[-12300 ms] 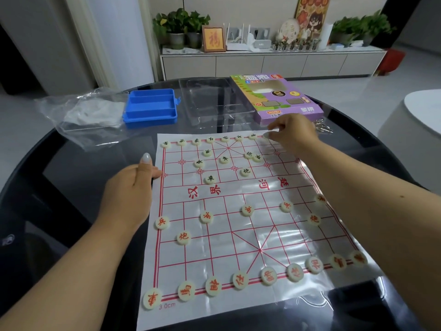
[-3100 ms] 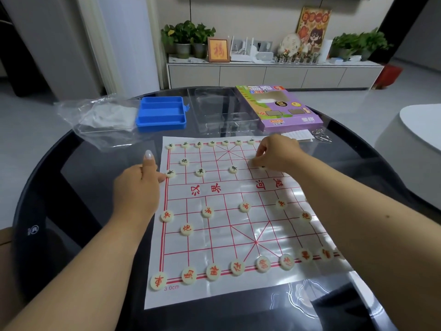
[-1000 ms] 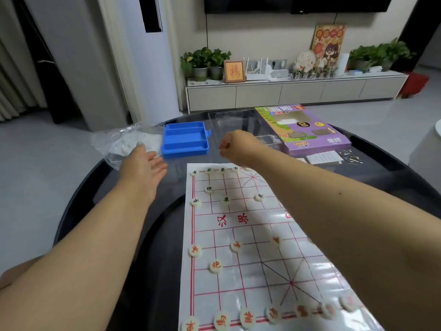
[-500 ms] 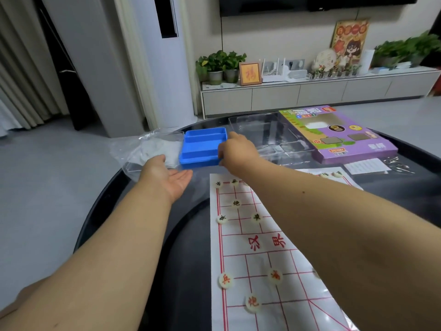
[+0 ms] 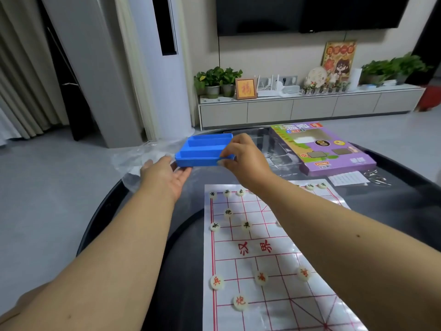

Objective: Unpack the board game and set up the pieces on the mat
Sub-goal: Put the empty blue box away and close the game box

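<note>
The blue tray (image 5: 204, 149) sits upper centre, its long axis left-right. The right hand (image 5: 241, 156) pinches its right end with curled fingers; the left hand (image 5: 167, 174), fingers straight and empty, waits palm-up beside its left end above the counter (image 5: 186, 235).

**Plastic, film and dark gloss**

Matt blue moulded-plastic tray (image 5: 205, 149); crinkled clear plastic bag (image 5: 140, 161) at the far left edge of the glossy black round table (image 5: 410, 206). Shiny white plastic-film mat (image 5: 274, 259), smooth cream discs (image 5: 216, 282), glossy purple cardboard box (image 5: 334, 154).
</note>
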